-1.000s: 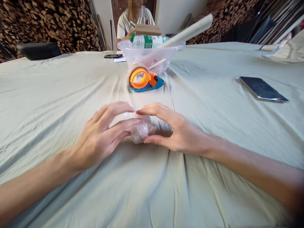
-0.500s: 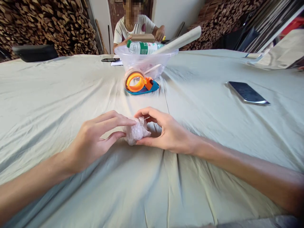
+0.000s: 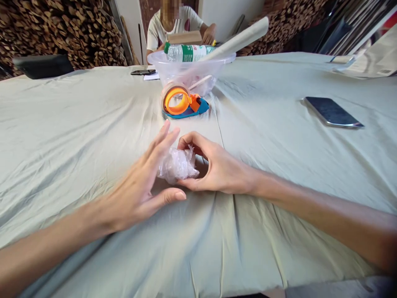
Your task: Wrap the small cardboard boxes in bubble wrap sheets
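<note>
Lying crosswise, the bubble-wrap bundle (image 3: pixel 176 164) sits pinched by right hand (image 3: pixel 217 167) fingers (image 3: pixel 189 142).

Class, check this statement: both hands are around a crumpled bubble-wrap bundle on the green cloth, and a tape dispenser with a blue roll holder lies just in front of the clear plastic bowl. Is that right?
Not quite. In the head view the tape dispenser has an orange roll holder; only its base is blue. The rest holds: the left hand and right hand are around the bubble-wrap bundle on the green cloth, and the dispenser lies just in front of the clear plastic bowl.

Crumpled bubble wrap (image 3: pixel 177 164) pinched in right hand (image 3: pixel 221 169), flat left hand (image 3: pixel 139 188) against it, on green cloth (image 3: pixel 77 124).
</note>
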Tool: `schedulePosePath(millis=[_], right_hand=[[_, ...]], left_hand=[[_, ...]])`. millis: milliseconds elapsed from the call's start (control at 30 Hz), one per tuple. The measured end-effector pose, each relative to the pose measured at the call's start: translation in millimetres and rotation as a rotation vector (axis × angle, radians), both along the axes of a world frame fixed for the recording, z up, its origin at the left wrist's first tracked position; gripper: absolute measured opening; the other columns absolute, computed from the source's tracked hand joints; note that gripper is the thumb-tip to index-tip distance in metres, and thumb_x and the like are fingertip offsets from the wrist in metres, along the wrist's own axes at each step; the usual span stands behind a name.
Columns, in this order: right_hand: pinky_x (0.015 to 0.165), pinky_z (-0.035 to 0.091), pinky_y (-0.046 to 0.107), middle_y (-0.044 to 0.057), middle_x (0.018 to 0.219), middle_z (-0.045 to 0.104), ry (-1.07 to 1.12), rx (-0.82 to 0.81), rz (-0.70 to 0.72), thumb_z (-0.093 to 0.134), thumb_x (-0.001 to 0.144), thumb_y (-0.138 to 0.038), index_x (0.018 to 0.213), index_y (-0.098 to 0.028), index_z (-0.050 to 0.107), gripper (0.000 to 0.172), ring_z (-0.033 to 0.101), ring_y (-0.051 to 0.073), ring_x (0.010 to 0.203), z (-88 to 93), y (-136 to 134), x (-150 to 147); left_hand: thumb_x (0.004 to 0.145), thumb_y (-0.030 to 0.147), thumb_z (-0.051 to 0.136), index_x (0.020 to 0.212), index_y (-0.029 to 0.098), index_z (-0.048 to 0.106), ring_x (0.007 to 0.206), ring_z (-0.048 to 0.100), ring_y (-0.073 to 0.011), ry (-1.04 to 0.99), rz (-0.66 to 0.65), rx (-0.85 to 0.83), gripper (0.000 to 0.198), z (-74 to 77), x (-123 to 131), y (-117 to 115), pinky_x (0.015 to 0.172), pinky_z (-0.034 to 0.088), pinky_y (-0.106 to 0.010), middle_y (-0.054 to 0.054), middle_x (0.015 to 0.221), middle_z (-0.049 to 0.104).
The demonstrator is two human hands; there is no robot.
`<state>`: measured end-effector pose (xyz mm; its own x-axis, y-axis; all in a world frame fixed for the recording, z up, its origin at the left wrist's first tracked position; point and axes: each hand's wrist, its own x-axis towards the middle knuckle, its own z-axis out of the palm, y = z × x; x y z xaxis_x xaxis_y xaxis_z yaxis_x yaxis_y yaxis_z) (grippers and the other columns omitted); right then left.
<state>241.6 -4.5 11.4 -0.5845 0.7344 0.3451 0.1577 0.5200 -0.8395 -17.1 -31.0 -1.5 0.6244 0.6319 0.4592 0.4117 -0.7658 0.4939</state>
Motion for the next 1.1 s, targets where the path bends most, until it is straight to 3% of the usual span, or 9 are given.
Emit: schedulePosePath(millis=[100, 200, 333, 400, 500, 600, 667, 867, 1100], right_hand=[[0.081, 0.054, 0.032, -0.001, 0.108, 0.065, 0.018, 0.019, -0.003, 0.095, 0.083, -0.031, 0.116, -0.024, 0.057, 0.051, 0.064, 0.017, 0.094, -2.2, 3, 3], [0.088, 0.058, 0.034, 0.001, 0.116, 0.068, 0.019, 0.015, -0.013, 0.100, 0.080, -0.035, 0.118, -0.024, 0.060, 0.057, 0.067, 0.020, 0.101, -3.1, 5, 6], [0.086, 0.059, 0.033, 0.002, 0.119, 0.068, 0.024, 0.038, 0.019, 0.097, 0.089, -0.038, 0.123, -0.024, 0.059, 0.053, 0.069, 0.018, 0.098, -5.4, 2, 8], [0.091, 0.060, 0.033, 0.003, 0.126, 0.070, 0.009, 0.151, 0.016, 0.094, 0.094, -0.034, 0.130, -0.025, 0.058, 0.052, 0.071, 0.018, 0.103, -8.3, 1, 7], [0.106, 0.061, 0.037, 0.006, 0.135, 0.071, -0.007, 0.463, 0.010, 0.087, 0.100, -0.025, 0.134, -0.026, 0.056, 0.046, 0.072, 0.022, 0.120, -12.9, 2, 7], [0.114, 0.059, 0.041, 0.009, 0.135, 0.072, -0.055, 0.767, 0.041, 0.074, 0.113, -0.021, 0.135, -0.027, 0.054, 0.031, 0.069, 0.025, 0.131, -13.1, 3, 8], [0.114, 0.059, 0.042, 0.010, 0.135, 0.072, -0.104, 0.838, 0.059, 0.067, 0.117, -0.019, 0.135, -0.026, 0.053, 0.024, 0.068, 0.025, 0.132, -9.7, 3, 9], [0.106, 0.063, 0.044, 0.009, 0.124, 0.071, -0.083, 0.699, 0.136, 0.080, 0.112, -0.039, 0.126, -0.027, 0.059, 0.028, 0.070, 0.025, 0.119, 3.0, -4, 14], [0.107, 0.064, 0.043, 0.008, 0.123, 0.066, 0.003, 0.601, 0.031, 0.074, 0.109, -0.020, 0.107, -0.026, 0.069, 0.008, 0.072, 0.021, 0.118, 6.1, -14, 13]], left_hand=[[0.118, 0.061, 0.063, 0.190, 0.045, -0.001, 0.184, 0.021, -0.0418, 0.103, 0.016, -0.033, 0.097, -6.4, 7, -3, 0.136, 0.055, -0.061, -0.007, 0.201, -0.001], [0.121, 0.056, 0.060, 0.190, 0.043, -0.004, 0.182, 0.030, -0.0378, 0.122, 0.022, -0.026, 0.095, -5.6, 9, -3, 0.136, 0.056, -0.058, -0.009, 0.200, 0.009], [0.122, 0.057, 0.056, 0.183, 0.029, 0.039, 0.166, 0.060, -0.0338, 0.008, 0.087, -0.059, 0.070, 5.9, 11, -4, 0.134, 0.058, -0.051, -0.014, 0.183, 0.054], [0.121, 0.060, 0.057, 0.169, 0.023, 0.057, 0.140, 0.078, -0.0312, -0.044, 0.152, -0.127, 0.061, 10.7, 13, -6, 0.116, 0.069, -0.044, -0.015, 0.162, 0.074], [0.118, 0.062, 0.062, 0.162, 0.026, 0.060, 0.111, 0.083, -0.0248, -0.106, 0.192, -0.183, 0.057, 11.6, 14, -9, 0.093, 0.071, -0.036, -0.010, 0.140, 0.082], [0.116, 0.050, 0.071, 0.166, 0.029, 0.054, 0.119, 0.081, -0.0234, -0.175, 0.151, -0.132, 0.057, 9.4, 13, -11, 0.103, 0.070, -0.038, -0.009, 0.145, 0.078], [0.112, 0.040, 0.077, 0.162, 0.028, 0.055, 0.129, 0.079, -0.0235, -0.208, 0.145, -0.087, 0.056, 9.5, 13, -12, 0.111, 0.069, -0.039, -0.009, 0.147, 0.076], [0.105, 0.027, 0.082, 0.151, 0.028, 0.059, 0.124, 0.079, -0.0220, -0.240, 0.126, -0.075, 0.051, 13.0, 19, -16, 0.107, 0.070, -0.038, -0.006, 0.135, 0.077], [0.102, 0.025, 0.080, 0.166, 0.029, 0.054, 0.121, 0.080, -0.0223, -0.162, 0.139, -0.133, 0.069, 15.5, 20, -23, 0.106, 0.071, -0.040, -0.008, 0.148, 0.077]])
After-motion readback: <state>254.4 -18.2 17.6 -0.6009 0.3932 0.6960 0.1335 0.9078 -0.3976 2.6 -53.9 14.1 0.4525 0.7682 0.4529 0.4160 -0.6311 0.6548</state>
